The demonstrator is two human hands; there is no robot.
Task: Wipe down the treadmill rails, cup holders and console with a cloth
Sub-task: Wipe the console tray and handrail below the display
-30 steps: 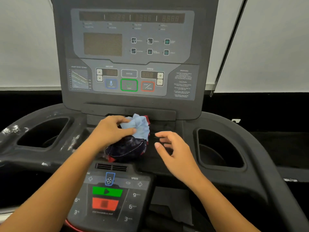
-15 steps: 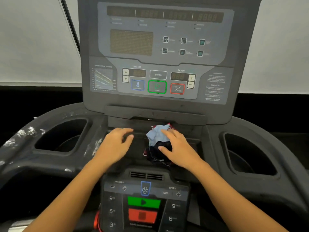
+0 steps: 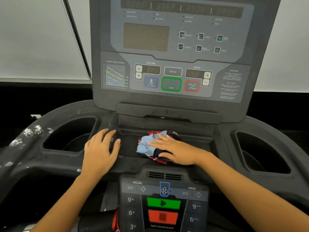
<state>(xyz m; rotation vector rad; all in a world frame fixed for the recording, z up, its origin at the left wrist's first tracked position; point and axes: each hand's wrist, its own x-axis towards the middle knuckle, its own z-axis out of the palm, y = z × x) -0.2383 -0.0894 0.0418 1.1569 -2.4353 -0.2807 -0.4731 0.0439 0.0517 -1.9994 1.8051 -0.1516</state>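
Note:
A crumpled cloth (image 3: 145, 146), light blue, navy and red, lies on the flat tray (image 3: 197, 144) under the treadmill console (image 3: 172, 52). My right hand (image 3: 175, 151) lies flat on top of the cloth, fingers spread and pointing left, pressing it down. My left hand (image 3: 100, 149) rests palm down on the bare tray to the left of the cloth, holding nothing. The left cup holder (image 3: 70, 136) and the right cup holder (image 3: 262, 151) flank the tray. The left rail (image 3: 25, 138) carries white smears.
A lower control panel (image 3: 164, 205) with green and red buttons sits just in front of me, between my forearms. A red cord (image 3: 115, 220) hangs at its left. White blinds and a dark wall strip lie behind the console.
The cloth passed from my left hand to my right hand. My right hand now presses it flat on the tray, and my left hand has moved off to the left. The camera view shifted left.

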